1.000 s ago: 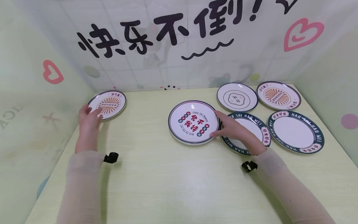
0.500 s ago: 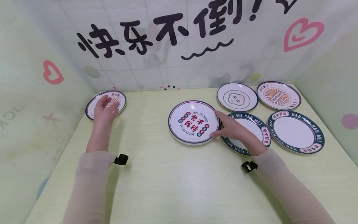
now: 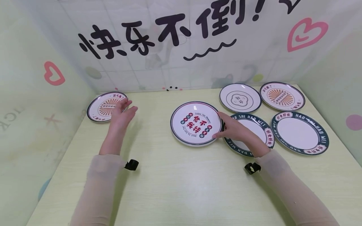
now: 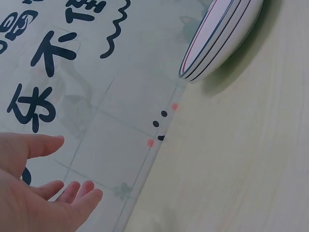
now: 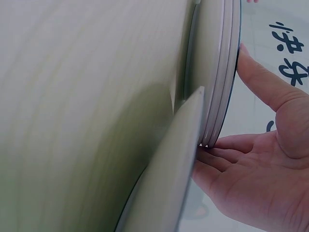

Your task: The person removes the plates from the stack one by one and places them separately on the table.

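In the head view a stack of white plates point(image 3: 183, 128) with red lettering stands at mid-table. My right hand point(image 3: 234, 127) holds its right rim, thumb at the near side and fingers at the far side. The right wrist view shows several rims in this stack point(image 5: 217, 72) between thumb and fingers. My left hand point(image 3: 120, 117) hovers with spread fingers, holding nothing, just right of a sunburst-patterned plate point(image 3: 101, 102) in the back left corner. It partly covers that plate's right edge. The left wrist view shows the same hand point(image 4: 43, 188) apart from the stack point(image 4: 227, 38).
At the right lie a plate with a small emblem point(image 3: 240, 89), another sunburst plate point(image 3: 280, 97) and two green-rimmed plates, one point(image 3: 299, 133) far right and one point(image 3: 249, 133) partly behind the right hand. A printed backdrop point(image 3: 158, 72) closes off the table's back edge.
My left hand has let go of the sunburst plate at the left and moved right, lifting off it. The right hand and the stack have stayed in place.
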Demonstrator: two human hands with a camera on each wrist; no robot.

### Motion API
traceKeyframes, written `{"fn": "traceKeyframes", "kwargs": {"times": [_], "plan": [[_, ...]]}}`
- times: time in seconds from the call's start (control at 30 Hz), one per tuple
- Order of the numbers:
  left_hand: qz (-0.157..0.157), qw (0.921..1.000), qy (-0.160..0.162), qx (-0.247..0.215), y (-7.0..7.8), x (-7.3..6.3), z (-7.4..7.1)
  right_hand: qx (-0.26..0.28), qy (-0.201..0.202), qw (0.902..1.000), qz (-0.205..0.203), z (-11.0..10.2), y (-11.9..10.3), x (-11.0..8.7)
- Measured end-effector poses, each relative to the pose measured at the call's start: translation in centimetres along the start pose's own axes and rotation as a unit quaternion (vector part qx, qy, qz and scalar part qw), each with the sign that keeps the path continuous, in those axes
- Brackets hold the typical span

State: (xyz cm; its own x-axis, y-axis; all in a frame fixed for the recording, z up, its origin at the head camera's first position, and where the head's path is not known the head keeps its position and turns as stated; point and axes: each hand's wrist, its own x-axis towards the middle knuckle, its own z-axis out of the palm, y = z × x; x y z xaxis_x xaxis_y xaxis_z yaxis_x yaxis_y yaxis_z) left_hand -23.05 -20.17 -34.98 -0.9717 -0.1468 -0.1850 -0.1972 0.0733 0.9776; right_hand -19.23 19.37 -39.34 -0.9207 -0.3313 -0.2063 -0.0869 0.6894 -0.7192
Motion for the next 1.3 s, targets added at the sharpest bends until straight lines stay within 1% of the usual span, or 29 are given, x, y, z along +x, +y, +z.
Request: {"fn": "traceKeyframes", "kwargs": {"times": [0.23, 0.5, 0.8, 1.03, 1.3], "plan": [[0.013, 0.9985, -0.049, 0.019, -0.9, -0.2, 1.3, 0.002, 0.000, 1.0000, -0.002, 0.0, 0.0, -0.1], [0.031, 0.9949, -0.086, 0.042, -1.9, -0.6, 2.7, -0.001, -0.001, 1.0000, -0.001, -0.1, 0.0, -0.1], [0.030, 0.9927, -0.104, 0.053, -2.8, -0.4, 4.0, 0.005, -0.002, 0.9999, -0.009, -0.1, 0.0, 0.0], [0.015, 0.9913, -0.117, 0.058, -3.5, -0.4, 5.2, 0.002, -0.001, 1.0000, -0.009, -0.1, 0.0, 0.0], [0.010, 0.9892, -0.132, 0.063, -4.4, -0.3, 6.3, 0.000, -0.001, 1.0000, -0.009, -0.1, 0.1, 0.0]]}}
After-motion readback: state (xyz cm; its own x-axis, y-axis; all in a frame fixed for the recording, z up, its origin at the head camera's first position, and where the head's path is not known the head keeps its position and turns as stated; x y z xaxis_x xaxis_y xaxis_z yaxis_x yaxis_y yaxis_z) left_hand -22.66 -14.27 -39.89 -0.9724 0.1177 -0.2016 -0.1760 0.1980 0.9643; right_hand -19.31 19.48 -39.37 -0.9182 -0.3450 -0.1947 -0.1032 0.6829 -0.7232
